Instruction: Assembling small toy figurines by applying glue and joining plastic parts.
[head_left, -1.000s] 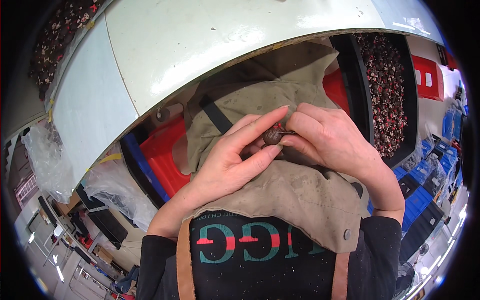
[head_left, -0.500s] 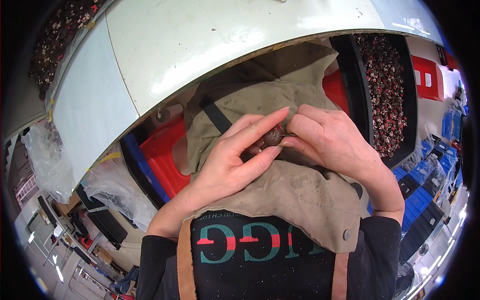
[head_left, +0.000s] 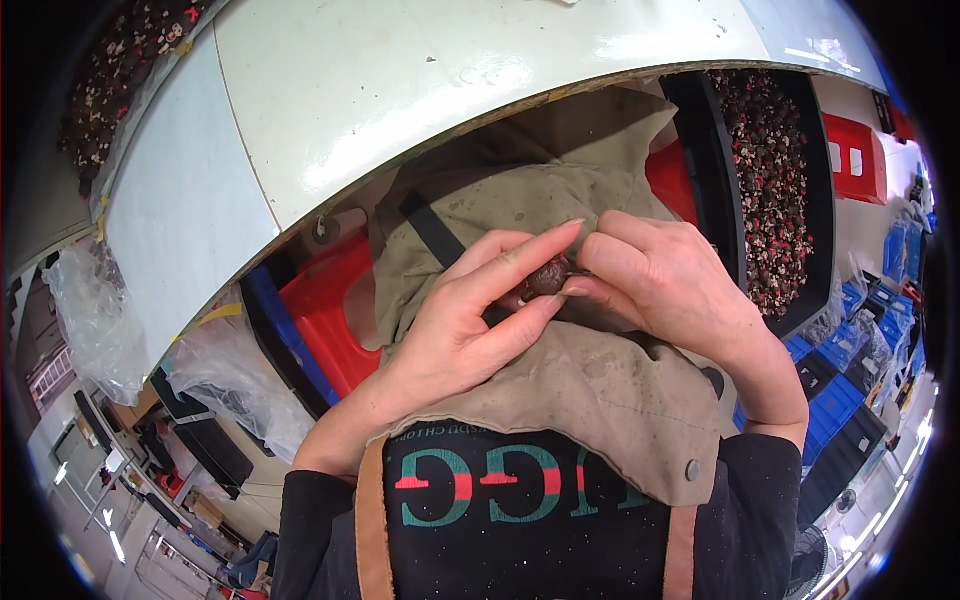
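Note:
Between the fingers and thumb of my left hand (head_left: 470, 305) is a small dark brown round piece (head_left: 546, 279) with a red patch at its top and a pale bit below. My right hand (head_left: 655, 270) closes in a pinch against the piece's right side. A thin dark bit shows at those fingertips, too small to name. Both hands are over my lap, above the khaki apron (head_left: 510, 205). On the right, a black bin (head_left: 822, 200) holds many similar dark, red and pale pieces (head_left: 770, 180).
A pale table (head_left: 400, 80) curves across the front, its edge just beyond my lap. More dark pieces (head_left: 125, 80) lie at the far left. Red plastic seats or stools (head_left: 330, 320) flank me. Clear plastic bags (head_left: 95, 315) hang at left; blue crates (head_left: 830, 410) stand at right.
My right fingertips have shifted very slightly at the brown piece, and the piece has turned a little. Otherwise both hands keep their places.

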